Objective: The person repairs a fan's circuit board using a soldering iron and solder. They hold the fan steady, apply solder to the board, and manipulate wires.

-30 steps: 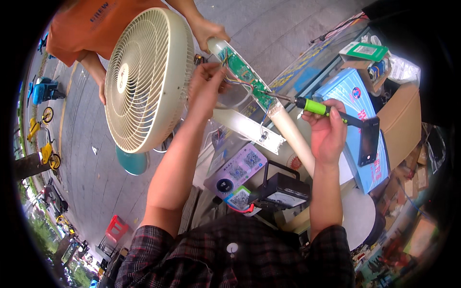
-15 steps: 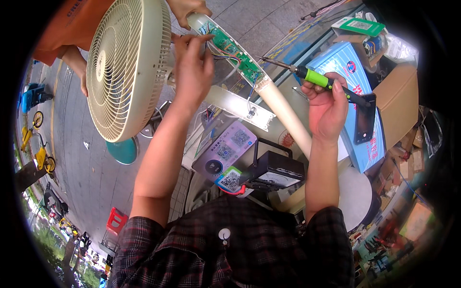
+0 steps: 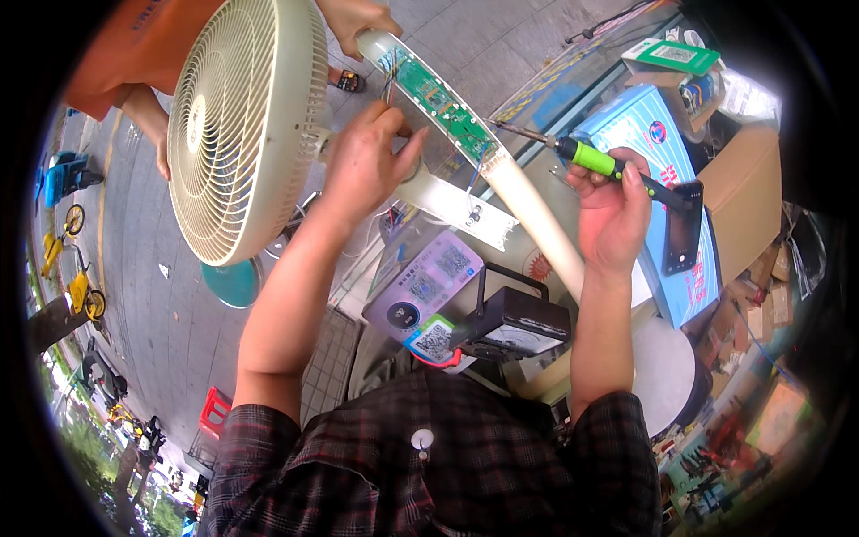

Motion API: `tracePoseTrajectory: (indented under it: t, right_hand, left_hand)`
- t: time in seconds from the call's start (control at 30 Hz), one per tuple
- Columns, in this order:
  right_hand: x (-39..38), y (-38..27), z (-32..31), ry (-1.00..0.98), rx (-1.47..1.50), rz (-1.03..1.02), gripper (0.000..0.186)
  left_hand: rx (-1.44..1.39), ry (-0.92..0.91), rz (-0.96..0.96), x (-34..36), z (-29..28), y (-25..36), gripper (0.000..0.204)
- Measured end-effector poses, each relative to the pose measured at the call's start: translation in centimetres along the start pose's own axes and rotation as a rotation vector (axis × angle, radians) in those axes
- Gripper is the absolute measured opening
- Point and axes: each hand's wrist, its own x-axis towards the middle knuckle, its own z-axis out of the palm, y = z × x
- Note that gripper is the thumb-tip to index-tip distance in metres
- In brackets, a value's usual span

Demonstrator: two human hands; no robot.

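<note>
A cream pedestal fan (image 3: 234, 125) lies tilted in front of me, its column opened to show a long green circuit board (image 3: 436, 97). My left hand (image 3: 365, 166) grips the column just below the board, fingers by the loose wires. My right hand (image 3: 612, 210) holds a soldering iron with a green and black handle (image 3: 598, 161), its metal tip pointing at the lower end of the board. Another person in an orange shirt (image 3: 143, 45) steadies the top of the column with a hand (image 3: 358, 16).
A black meter with a handle (image 3: 514, 324) stands below the column beside a purple card (image 3: 428, 285). Blue box (image 3: 667, 161), cardboard box (image 3: 752, 192) and small packages lie at right. Paved ground with parked bicycles (image 3: 72, 268) spreads left.
The view has shifted, so fan and column sit higher and further left. My left hand slid down from the board to the column below it; the iron's tip stays by the board.
</note>
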Motion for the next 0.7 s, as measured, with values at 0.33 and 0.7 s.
tracePoseTrajectory:
  t: [0.33, 0.7]
  right_hand:
    - [-0.3, 0.1, 0.5, 0.021, -0.024, 0.007, 0.029]
    - [-0.4, 0.2, 0.7, 0.054, -0.026, 0.009, 0.029]
  left_hand:
    - [-0.408, 0.084, -0.415, 1.3, 2.1, -2.2, 0.038]
    - [-0.416, 0.154, -0.546, 3.6, 2.1, -1.9, 0.033]
